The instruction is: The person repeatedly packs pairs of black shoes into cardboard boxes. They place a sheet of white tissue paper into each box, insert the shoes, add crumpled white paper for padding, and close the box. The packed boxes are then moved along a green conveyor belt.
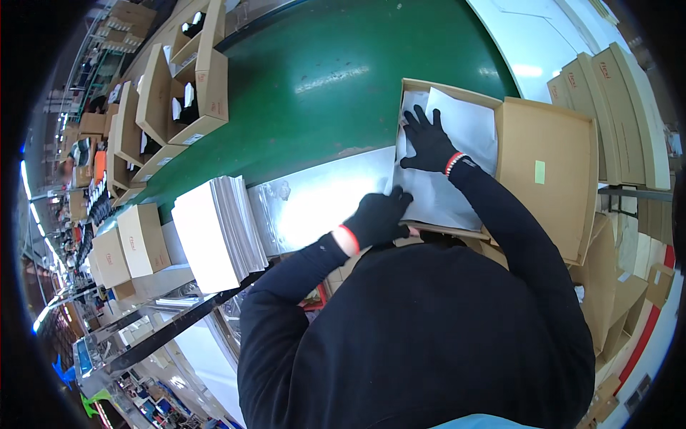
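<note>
An open shallow cardboard box (410, 91) lies in front of me, its lid (557, 193) folded out to the right with a pale green sticker (539, 171) on it. White tissue paper (457, 193) lines the box; what lies under it is hidden. My right hand (430, 143), in a black glove, rests flat on the paper with fingers spread. My left hand (379, 218), gloved too, grips the near left corner of the box, fingers curled over the edge onto the paper. Red bands circle both wrists.
A thick stack of white sheets (214, 229) and a clear plastic sheet (321, 200) lie to the left on the bench. Across the green surface (343, 79), open boxes (207, 93) with black items stand at far left. Flat boxes (622, 107) stand upright at right.
</note>
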`<state>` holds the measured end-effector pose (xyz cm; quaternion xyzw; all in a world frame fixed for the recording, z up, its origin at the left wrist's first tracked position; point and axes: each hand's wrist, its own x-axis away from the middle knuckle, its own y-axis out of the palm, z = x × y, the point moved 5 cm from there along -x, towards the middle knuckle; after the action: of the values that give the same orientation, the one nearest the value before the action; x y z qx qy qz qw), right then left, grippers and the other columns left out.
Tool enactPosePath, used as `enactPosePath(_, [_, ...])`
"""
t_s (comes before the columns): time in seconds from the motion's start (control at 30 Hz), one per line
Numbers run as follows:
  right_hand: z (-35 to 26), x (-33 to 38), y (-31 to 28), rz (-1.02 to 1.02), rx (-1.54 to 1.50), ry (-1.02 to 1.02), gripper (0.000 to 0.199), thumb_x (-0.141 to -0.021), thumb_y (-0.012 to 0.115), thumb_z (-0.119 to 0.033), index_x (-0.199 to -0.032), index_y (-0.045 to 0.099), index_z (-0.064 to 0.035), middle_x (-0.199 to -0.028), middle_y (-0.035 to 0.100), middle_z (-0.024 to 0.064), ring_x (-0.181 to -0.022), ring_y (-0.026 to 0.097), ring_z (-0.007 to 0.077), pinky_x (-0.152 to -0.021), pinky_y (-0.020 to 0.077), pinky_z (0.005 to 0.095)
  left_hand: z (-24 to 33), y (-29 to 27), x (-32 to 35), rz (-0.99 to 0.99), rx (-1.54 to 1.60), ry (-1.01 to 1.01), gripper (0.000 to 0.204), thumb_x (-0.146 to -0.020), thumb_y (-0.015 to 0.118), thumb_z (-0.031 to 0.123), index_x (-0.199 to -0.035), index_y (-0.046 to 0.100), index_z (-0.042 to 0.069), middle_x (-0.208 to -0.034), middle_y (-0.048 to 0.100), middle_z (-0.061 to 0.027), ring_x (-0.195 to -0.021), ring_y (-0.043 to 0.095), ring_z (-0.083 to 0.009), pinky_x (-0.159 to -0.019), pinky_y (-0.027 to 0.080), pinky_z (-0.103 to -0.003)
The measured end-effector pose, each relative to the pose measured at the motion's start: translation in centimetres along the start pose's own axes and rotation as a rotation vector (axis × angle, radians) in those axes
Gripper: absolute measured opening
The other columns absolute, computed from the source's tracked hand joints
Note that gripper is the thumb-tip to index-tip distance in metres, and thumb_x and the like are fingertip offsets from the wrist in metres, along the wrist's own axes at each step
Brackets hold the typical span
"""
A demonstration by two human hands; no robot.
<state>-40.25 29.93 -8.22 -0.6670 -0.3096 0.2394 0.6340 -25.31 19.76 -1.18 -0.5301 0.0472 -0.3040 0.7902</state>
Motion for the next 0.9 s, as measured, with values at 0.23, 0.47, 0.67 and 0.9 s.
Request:
enactPosePath(0.23, [0.5,-2.4,-3.5,-0.015,0.031,0.015,0.083,-0.068,0.068,-0.061,-0.129,0.054,-0.0058,-0.137,0.043,0.0170,-0.132,0.033,0.0364,-0.106,0.0125,0.0692,-0.2,4.2,-1.7,-0.351,-0.021,-0.116,0.067,-0.074,0.070,0.051,-0.118,0.059,0.001,-0.094,0.067,-0.0173,-0.084,0.066,-0.0344,-0.075,0.052,-0.042])
enactPosePath(0.47, [26.3,28.2,-9.4,0.451,0.206,1.143,0.065,-0.086,0.060,-0.048,-0.129,0.049,-0.0002,-0.130,0.052,0.0221,-0.123,0.047,0.0378,-0.102,0.0368,0.0434,-6.7,-3.5,3.4,0.475,0.771,-0.357,0.038,-0.092,0.061,0.032,-0.120,0.059,0.006,-0.098,0.066,-0.0077,-0.077,0.063,-0.0135,-0.069,0.049,-0.028])
enactPosePath(0.67, [27.7,36.5,-12.1,0.525,-0.905,1.496,0.058,-0.085,0.051,-0.067,-0.081,0.050,-0.0095,-0.063,0.040,0.0008,-0.037,0.031,0.0091,-0.034,0.0231,0.0273,-9.8,5.9,4.9,0.133,1.659,-0.452,0.080,-0.092,0.031,0.067,-0.138,0.042,0.002,-0.132,0.051,-0.0133,-0.115,0.054,-0.0232,-0.094,0.044,-0.037])
enactPosePath(0.9, [26.7,44.5,-3.2,0.382,-1.086,1.081,0.074,-0.094,0.045,-0.056,-0.145,0.032,-0.0049,-0.136,0.046,0.0075,-0.127,0.040,0.0161,-0.107,0.0309,0.0301,-9.6,4.0,1.1,0.117,1.644,-0.307,0.092,-0.087,0.021,0.076,-0.143,0.037,0.004,-0.137,0.047,-0.0155,-0.125,0.046,-0.0263,-0.103,0.035,-0.040])
